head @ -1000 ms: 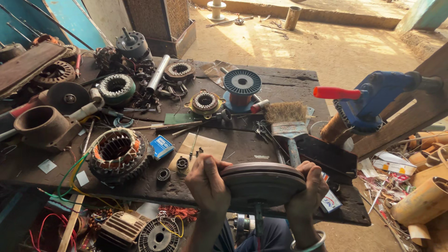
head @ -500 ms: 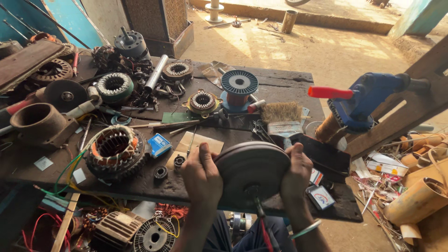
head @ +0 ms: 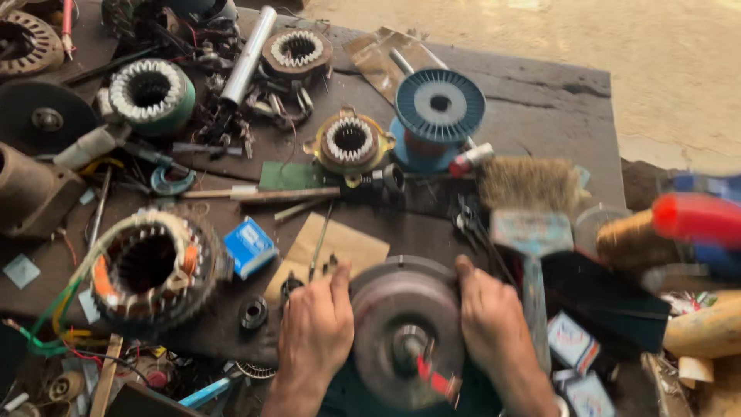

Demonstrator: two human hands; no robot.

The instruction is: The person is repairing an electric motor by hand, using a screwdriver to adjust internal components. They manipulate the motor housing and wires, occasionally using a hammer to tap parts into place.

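Both hands, left [head: 315,333] and right [head: 488,324], grip a round metal disc [head: 407,333] by its rim at the counter's [head: 540,100] near edge. Just right of the disc lies a brush [head: 531,202]; left of it sits a wound stator [head: 150,266]; beyond it stands a blue spool [head: 438,108].

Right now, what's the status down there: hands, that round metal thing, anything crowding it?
Left hand and right hand grip the round motor housing, one each side. Housing upright, shaft end facing the camera. Paintbrush close by the right hand; small blue box left.
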